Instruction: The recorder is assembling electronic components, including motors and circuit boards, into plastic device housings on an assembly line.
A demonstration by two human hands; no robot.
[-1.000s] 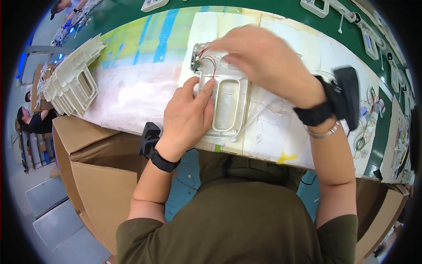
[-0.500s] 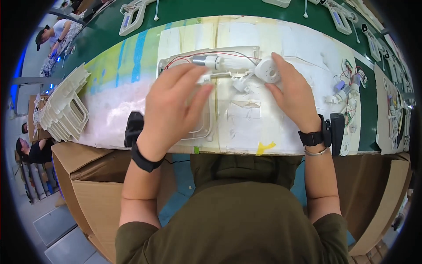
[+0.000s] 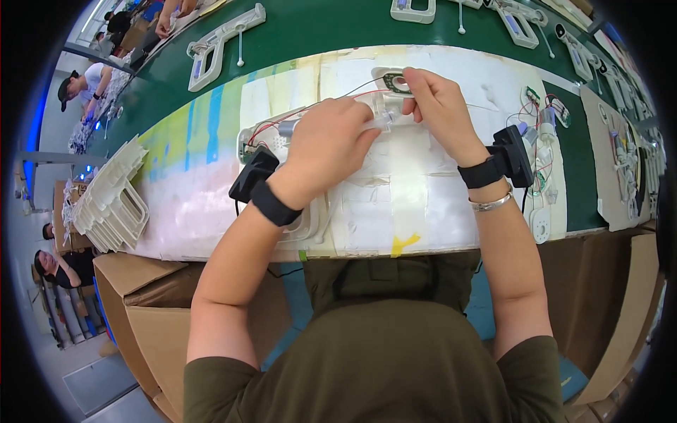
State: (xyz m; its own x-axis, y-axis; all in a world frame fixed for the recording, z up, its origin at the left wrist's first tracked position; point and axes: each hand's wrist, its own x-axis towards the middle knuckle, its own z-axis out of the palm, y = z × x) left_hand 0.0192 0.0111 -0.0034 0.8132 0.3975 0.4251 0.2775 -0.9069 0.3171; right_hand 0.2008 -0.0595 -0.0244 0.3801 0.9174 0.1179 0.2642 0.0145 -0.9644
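Observation:
A white plastic half-shell [image 3: 310,227] with a looped handle lies on the work board, partly hidden under my left arm. Red and dark wires [image 3: 282,121] run along its inside past a grey cylinder [image 3: 287,128]. My left hand [image 3: 330,141] is over the shell, thumb and fingers closed on a translucent plastic part [image 3: 381,118]. At the shell's far end, my right hand [image 3: 438,106] pinches a round white part with a green circuit board [image 3: 396,82], its board side showing. Wires lead toward that part.
Stacked white shells [image 3: 113,201] stand at the left. Wired parts [image 3: 543,141] lie on the right of the board [image 3: 451,211]. Several white gun-shaped assemblies [image 3: 218,49] rest on the green table [image 3: 317,28]. Cardboard boxes [image 3: 162,331] flank me, and other people work at far left.
My right hand has moved farther away, and the green board side now shows where a white disc face showed before. My left hand has moved right and closed on the translucent part.

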